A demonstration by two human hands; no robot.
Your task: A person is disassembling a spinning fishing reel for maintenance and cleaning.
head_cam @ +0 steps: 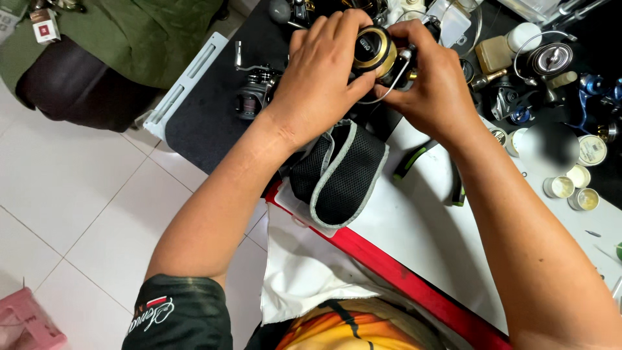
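So the fishing reel (pixel 376 57) with the black and gold spool is up off the table, held between both hands above the far part of the white cloth (pixel 414 214). The left hand (pixel 324 71) is wrapped over it from the left, fingers curled across the top and the thumb pressed against the side of the spool. The right hand (pixel 431 78) comes in from the other side, fingers closed around the body of the reel, with the thin wire bail sticking out between the two hands. Both are gripping it pretty snugly, not spread at all.

Right under the reel there's a black mesh pouch (pixel 340 172) with grey trim, lying half open on the cloth and hanging a bit over the red table edge (pixel 382 266). Just right of the pouch, a pair of pliers with green-and-black handles (pixel 414 159) pokes out from beneath the right wrist.

Left of the reel, a second reel (pixel 256 87), dark one with a handle, sits on the black mat (pixel 201 116). Off to the right of the held reel it's a mess of parts: a small tan bottle with a white cap (pixel 502 48), another spool (pixel 549 59), some blue metal bits (pixel 593 87), and a few little open tubs (pixel 573 188) nearer the cloth's edge. Beyond the mat's left side, a green bag (pixel 142 32) sits on the tile floor (pixel 65 194).
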